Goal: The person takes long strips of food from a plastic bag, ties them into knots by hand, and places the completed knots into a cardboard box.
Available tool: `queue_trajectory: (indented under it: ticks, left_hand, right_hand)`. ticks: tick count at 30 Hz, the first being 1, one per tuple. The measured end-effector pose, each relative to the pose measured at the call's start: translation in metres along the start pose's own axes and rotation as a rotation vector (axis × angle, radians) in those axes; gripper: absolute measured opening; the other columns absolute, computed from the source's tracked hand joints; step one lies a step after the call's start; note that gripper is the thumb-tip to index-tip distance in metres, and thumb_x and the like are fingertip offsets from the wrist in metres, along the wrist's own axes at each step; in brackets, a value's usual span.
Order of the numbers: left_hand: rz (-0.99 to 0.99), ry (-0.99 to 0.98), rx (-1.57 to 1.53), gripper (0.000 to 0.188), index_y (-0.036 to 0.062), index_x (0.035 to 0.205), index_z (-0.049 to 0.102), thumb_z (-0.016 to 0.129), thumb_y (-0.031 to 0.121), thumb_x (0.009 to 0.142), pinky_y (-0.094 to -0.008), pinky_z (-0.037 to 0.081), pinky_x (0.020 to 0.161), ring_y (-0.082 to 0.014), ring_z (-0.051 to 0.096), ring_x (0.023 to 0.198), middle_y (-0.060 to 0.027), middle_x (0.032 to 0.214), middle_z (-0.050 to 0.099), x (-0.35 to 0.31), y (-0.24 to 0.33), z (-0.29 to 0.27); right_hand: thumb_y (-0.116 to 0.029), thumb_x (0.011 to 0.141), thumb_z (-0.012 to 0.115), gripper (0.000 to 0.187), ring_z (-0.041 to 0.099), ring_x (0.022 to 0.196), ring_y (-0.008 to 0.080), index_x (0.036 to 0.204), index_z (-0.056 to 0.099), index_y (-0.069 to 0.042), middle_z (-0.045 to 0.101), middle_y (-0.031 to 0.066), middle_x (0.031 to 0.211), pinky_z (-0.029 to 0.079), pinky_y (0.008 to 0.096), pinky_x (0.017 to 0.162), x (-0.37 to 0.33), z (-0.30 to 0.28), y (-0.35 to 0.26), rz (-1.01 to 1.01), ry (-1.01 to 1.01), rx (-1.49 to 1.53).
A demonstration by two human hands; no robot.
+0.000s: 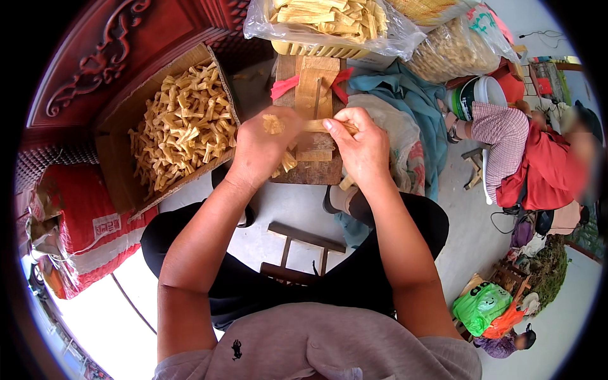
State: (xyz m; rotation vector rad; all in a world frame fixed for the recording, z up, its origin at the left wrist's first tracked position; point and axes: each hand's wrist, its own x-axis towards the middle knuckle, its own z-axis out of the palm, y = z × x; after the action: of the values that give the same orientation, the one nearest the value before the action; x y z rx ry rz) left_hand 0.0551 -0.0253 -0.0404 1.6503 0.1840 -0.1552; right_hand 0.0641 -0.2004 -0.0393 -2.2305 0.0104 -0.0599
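Note:
Over a small wooden bench, a flat pale yellow strip (313,126) stretches between my hands. My right hand (362,142) is closed on its right end, thumb along the top. My left hand (266,144) is curled at the other end, its fingers slightly blurred. A yellow lump (273,124) shows at that hand; whether it is part of the strip I cannot tell. Beneath lies the wooden bench (290,66) with a lighter board (317,69) on top and red cloth (285,87) tied around it. More yellow pieces (288,162) rest by my left wrist.
A cardboard box (114,158) of knotted yellow pieces stands at left. Beyond the bench is a yellow basket (304,49) lined with plastic, full of strips. Teal cloth (405,88) and a white bucket (491,90) lie right. A seated person (538,152) is farther right.

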Motion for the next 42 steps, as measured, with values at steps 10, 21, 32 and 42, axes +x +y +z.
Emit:
queue_trajectory:
  ticks: [10,21,32,42]
  left_hand:
    - [0.065,0.086,0.157,0.019,0.0004,0.089,0.065,0.061,0.019,0.089,-0.0262,0.045,0.073,-0.0105,0.055,0.078,-0.0056,0.091,0.063,-0.009,0.007,-0.017]
    - [-0.338,-0.184,-0.143,0.015,-0.0026,0.087,0.063,0.056,0.011,0.087,-0.0242,0.045,0.060,-0.0087,0.055,0.068,-0.0035,0.075,0.062,-0.066,0.016,-0.017]
    - [-0.642,-0.670,-0.284,0.021,-0.0035,0.093,0.064,0.063,0.014,0.081,-0.0256,0.049,0.063,-0.0092,0.059,0.070,-0.0063,0.077,0.065,-0.065,0.040,-0.021]
    - [-0.359,-0.940,-0.370,0.031,0.0073,0.106,0.068,0.070,0.026,0.082,-0.0262,0.049,0.070,-0.0128,0.060,0.075,-0.0046,0.087,0.067,-0.073,0.049,-0.030]
  right_hand:
    - [-0.012,0.086,0.057,0.011,0.059,0.055,0.0289,0.096,0.052,-0.010,0.059,0.0097,0.064,0.046,0.0386,0.051,-0.017,-0.002,-0.014,-0.228,0.017,0.016]
    - [-0.006,0.068,0.065,0.030,0.062,0.060,0.0227,0.095,0.054,-0.008,0.062,0.0045,0.073,0.047,0.0342,0.049,-0.038,0.000,-0.046,-0.857,-0.128,0.107]
    - [-0.005,0.076,0.065,0.008,0.053,0.044,0.0189,0.083,0.061,-0.003,0.057,0.0049,0.057,0.040,0.0298,0.042,-0.027,-0.014,-0.033,-0.865,-0.114,0.318]
    - [-0.008,0.083,0.061,0.015,0.050,0.044,0.0228,0.071,0.056,0.000,0.054,0.0073,0.057,0.040,0.0303,0.044,-0.025,-0.009,-0.031,-0.741,-0.158,0.251]
